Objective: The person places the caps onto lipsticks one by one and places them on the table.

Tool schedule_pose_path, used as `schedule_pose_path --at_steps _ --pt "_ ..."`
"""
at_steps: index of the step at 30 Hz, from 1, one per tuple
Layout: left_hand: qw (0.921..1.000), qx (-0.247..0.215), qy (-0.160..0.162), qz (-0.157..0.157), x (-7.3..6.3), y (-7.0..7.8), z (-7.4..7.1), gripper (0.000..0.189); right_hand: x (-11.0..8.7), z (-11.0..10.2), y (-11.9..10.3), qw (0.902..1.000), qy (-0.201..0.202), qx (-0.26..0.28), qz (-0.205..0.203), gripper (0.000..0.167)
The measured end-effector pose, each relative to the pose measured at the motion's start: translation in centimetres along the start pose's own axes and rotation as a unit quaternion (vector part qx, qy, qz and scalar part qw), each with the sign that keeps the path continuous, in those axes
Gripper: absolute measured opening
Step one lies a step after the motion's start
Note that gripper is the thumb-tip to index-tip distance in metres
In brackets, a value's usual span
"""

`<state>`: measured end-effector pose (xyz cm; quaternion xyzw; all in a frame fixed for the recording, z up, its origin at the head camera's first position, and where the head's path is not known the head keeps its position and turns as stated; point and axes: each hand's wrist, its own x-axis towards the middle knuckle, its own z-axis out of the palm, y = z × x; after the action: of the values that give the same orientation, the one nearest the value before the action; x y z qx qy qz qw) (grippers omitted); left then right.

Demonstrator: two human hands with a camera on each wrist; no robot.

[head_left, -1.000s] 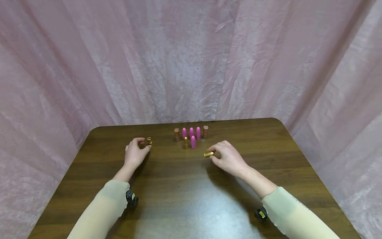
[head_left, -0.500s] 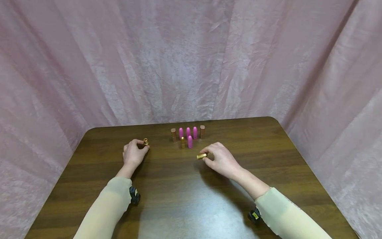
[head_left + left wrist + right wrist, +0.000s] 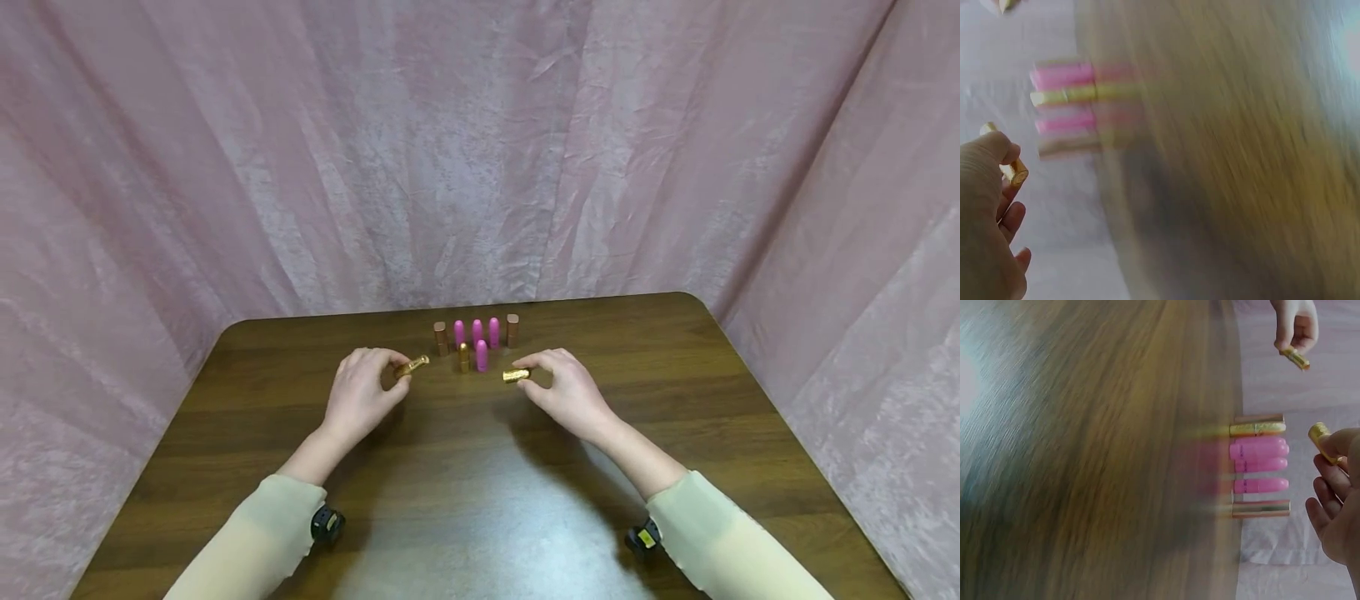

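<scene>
My left hand pinches a gold lipstick base between thumb and fingertips, its narrower neck tilted up to the right. In the left wrist view, the thumb partly covers this base. Opposite it, my right hand pinches a gold lipstick cap, held nearly level and aimed left. The right wrist view shows the cap at the thumb and forefinger, with the other fingers loosely bent. A gap separates the base from the cap, and both are over the table's middle.
Between and behind the hands stand several upright lipsticks: pink ones, a gold one, and rose-gold ones at the left end and right end. The wooden table ends at a pink curtain.
My left hand has brought the gold lipstick base rightward from the table's left side and tipped it from upright to slanting. The right hand still holds the cap, slightly higher and more level.
</scene>
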<state>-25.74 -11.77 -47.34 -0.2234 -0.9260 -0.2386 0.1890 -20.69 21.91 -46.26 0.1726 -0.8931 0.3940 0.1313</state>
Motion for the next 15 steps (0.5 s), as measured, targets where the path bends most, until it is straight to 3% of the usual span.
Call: schedule_pose_path --at_steps 4,7,15 --pt "0.9967 0.012 0.000 0.081 0.1 2.8 0.2 0.022 0.2 0.4 -0.6 0.9994 0.007 0.031 0.012 0.028" --pt "0.9931 0.009 -0.005 0.117 0.1 4.5 0.4 0.023 0.2 0.7 -1.1 0.9986 0.004 0.050 0.018 0.028" --pt "0.9885 -0.001 -0.011 0.151 0.1 6.8 0.8 0.023 0.1 1.0 -1.9 0.9988 0.000 0.050 -0.002 0.028"
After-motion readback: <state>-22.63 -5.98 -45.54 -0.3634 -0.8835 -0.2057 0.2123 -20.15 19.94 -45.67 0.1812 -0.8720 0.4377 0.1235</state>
